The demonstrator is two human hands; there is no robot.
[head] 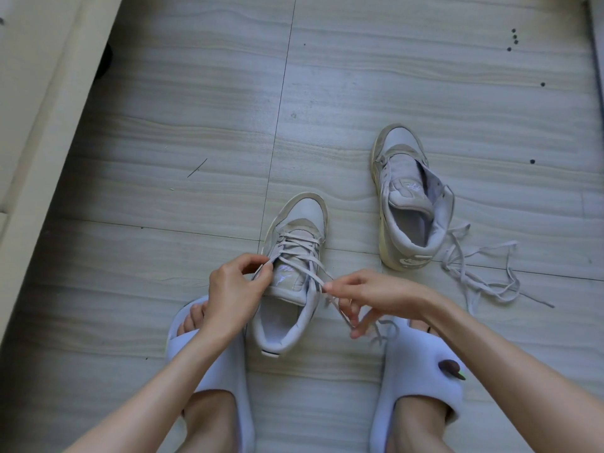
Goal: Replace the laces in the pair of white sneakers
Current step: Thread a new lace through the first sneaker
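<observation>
A white high-top sneaker stands on the floor between my feet, toe pointing away, with a white lace crossed through its eyelets. My left hand pinches the left end of that lace beside the tongue. My right hand pinches the right end, which trails down past my fingers. The second sneaker stands to the right and farther off, with no lace in it and its tongue pushed up. A loose white lace lies tangled on the floor beside it.
My feet wear pale slides, the left slide and the right slide, on either side of the near sneaker. A cream furniture edge runs along the left. The floor is grey striped tile with a few dark specks.
</observation>
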